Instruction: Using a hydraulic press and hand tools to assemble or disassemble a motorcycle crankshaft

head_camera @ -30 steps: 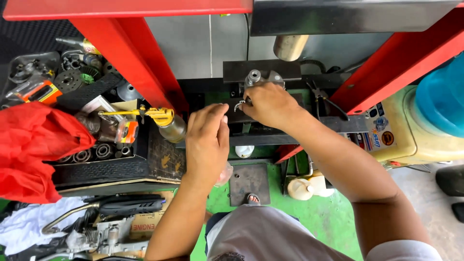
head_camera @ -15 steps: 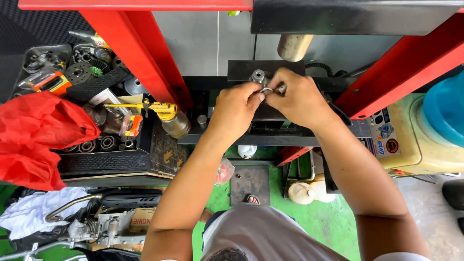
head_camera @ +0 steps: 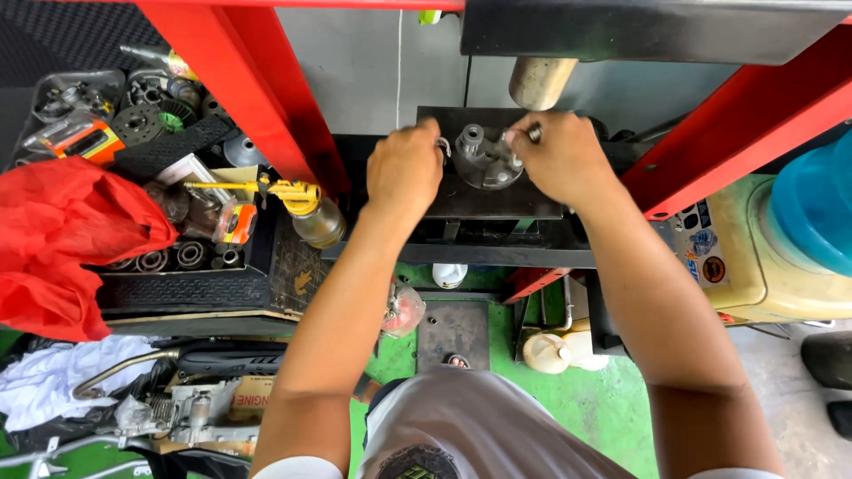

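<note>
Currently the round metal part [head_camera: 486,160] on the press plate [head_camera: 497,197] is steadied: left hand [head_camera: 405,168] pinching a small ring, right hand [head_camera: 557,158] pinching a small pin; careful alignment seems required.

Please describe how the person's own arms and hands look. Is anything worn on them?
Both forearms are bare, and the left hand and right hand wear no gloves. No watch, ring or bracelet shows. Short white sleeve edges appear at the bottom, above a grey shirt with a dark print.

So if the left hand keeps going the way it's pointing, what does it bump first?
Probably the grey round metal part on the dark press plate, just right of the left hand; depth is unclear.
</note>
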